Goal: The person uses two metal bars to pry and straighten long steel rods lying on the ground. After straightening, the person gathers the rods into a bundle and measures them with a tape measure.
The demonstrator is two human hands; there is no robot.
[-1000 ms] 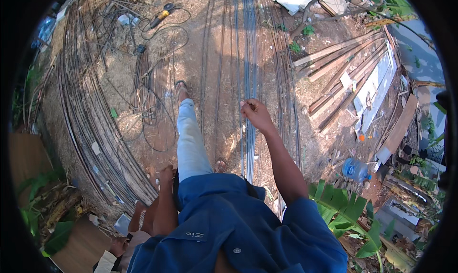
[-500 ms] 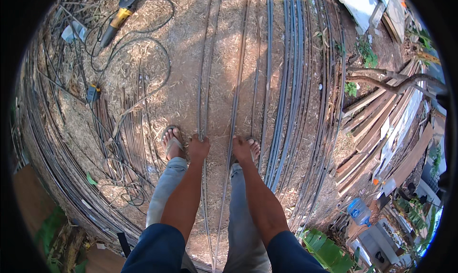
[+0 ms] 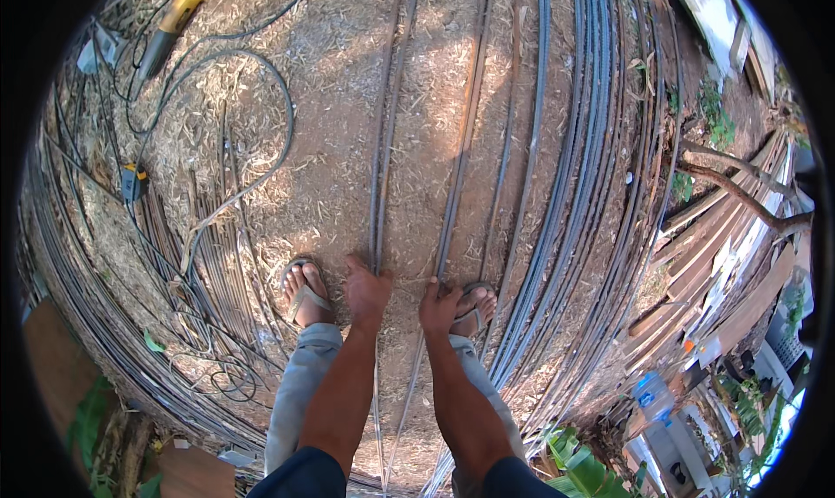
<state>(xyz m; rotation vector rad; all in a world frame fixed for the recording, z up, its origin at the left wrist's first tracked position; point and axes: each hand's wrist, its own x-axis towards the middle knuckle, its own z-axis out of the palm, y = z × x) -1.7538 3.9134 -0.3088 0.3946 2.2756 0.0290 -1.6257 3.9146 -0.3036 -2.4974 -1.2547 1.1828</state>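
Note:
Long, thin steel rods lie lengthwise on the ground between my feet. My left hand (image 3: 367,291) is over a pair of rods (image 3: 380,185), its thumb and a finger spread to either side of them; the palm hides the contact. Beside my right foot, my right hand (image 3: 439,305) closes around another rod (image 3: 461,185), with the thumb on its left and the fingers on its right. Both hands are low, close to the ground. Sandals are on my left foot (image 3: 306,291) and right foot (image 3: 475,308).
A yellow and black angle grinder (image 3: 171,24) lies at the far left, its black cable (image 3: 287,106) looping over straw-strewn soil. Bundled rods (image 3: 574,150) run along the right. Farther right are wooden planks (image 3: 704,263), a branch (image 3: 739,185) and a blue water bottle (image 3: 652,396).
My left hand has loosened from a closed grip, its fingers now spreading around the rods. Both hands sit slightly lower in view, and the whole view has shifted and turned a little.

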